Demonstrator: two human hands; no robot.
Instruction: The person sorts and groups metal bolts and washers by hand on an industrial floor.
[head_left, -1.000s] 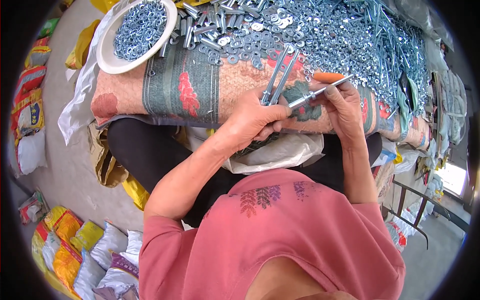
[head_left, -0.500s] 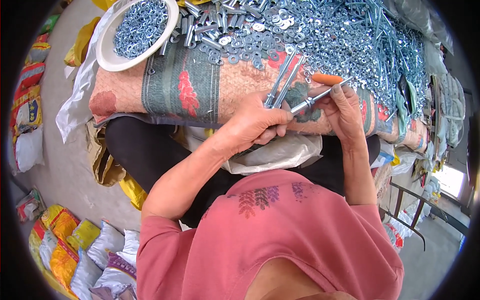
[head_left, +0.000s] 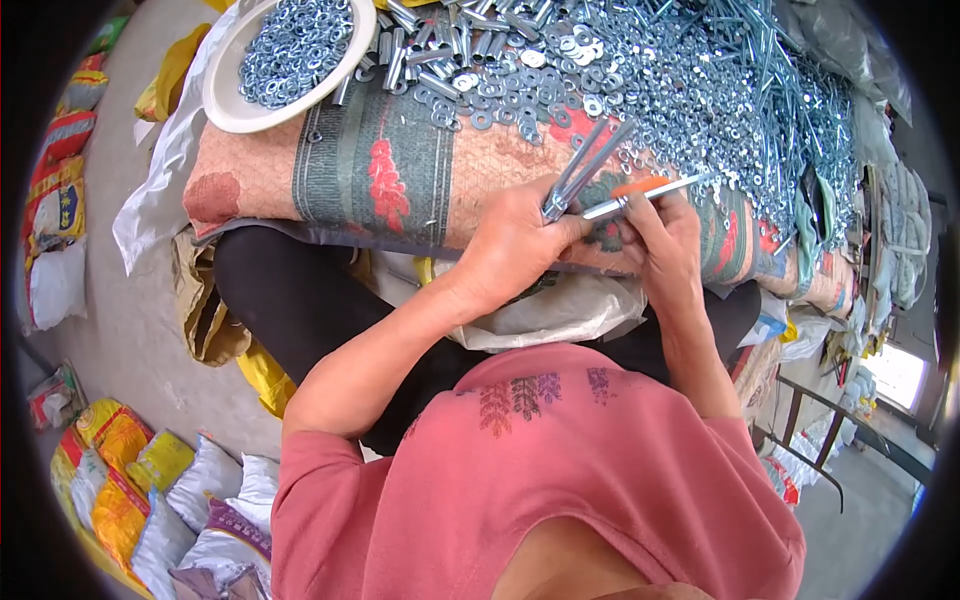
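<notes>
My left hand (head_left: 512, 245) is closed around several long metal bolts (head_left: 590, 168), whose shafts point up and away to the right. From the same fist another threaded bolt (head_left: 678, 188) sticks out sideways to the right. My right hand (head_left: 668, 245) pinches this bolt along its shaft, thumb and fingers close to a wider metal part (head_left: 605, 208) on it. An orange cover (head_left: 642, 187), apparently on a right fingertip, shows just behind the bolt. Both hands are above the near edge of a patterned padded surface (head_left: 480, 180).
On the padded surface lie metal sleeves (head_left: 395, 60), flat washers (head_left: 490, 105), a broad heap of nuts (head_left: 680, 100) and long bolts (head_left: 800, 110). A white bowl (head_left: 222, 100) of washers stands far left. Filled sacks (head_left: 205, 485) lie on the floor at lower left.
My right thumb and fingers have moved left along the sideways bolt, from its far end toward my left hand. The bundled bolts have shifted slightly right.
</notes>
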